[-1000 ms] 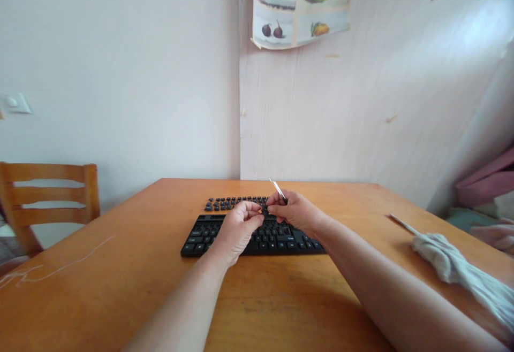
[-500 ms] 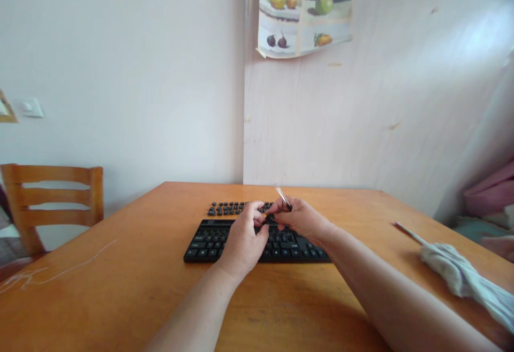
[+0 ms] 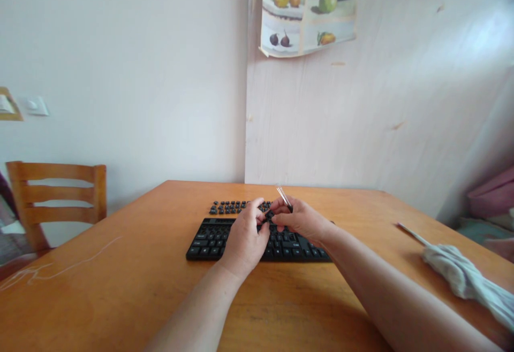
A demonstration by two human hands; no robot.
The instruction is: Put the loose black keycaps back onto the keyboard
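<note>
A black keyboard [image 3: 209, 245] lies on the wooden table under both hands; some of its keys are hidden by them. My left hand [image 3: 246, 239] is over its middle, with thumb and fingertips closed on a small black keycap [image 3: 269, 216]. My right hand [image 3: 299, 218] meets it there, its fingertips also at the keycap. Gripped in that hand is a slim tool with thin silvery prongs [image 3: 283, 196] pointing up and away and a dark part between the fingers. Behind the keyboard, loose black keycaps [image 3: 227, 207] stand in rows, partly hidden by my hands.
On the table's right lies a grey-white cloth [image 3: 453, 269] beside a thin stick or brush handle [image 3: 412, 233]. White string [image 3: 86, 261] lies on the left. A wooden chair [image 3: 58, 191] stands at the left edge. The wall [image 3: 180, 100] rises behind the table.
The view has shifted slightly. My hands stay together over the keyboard, and the keycap between the fingertips shows a little more plainly.
</note>
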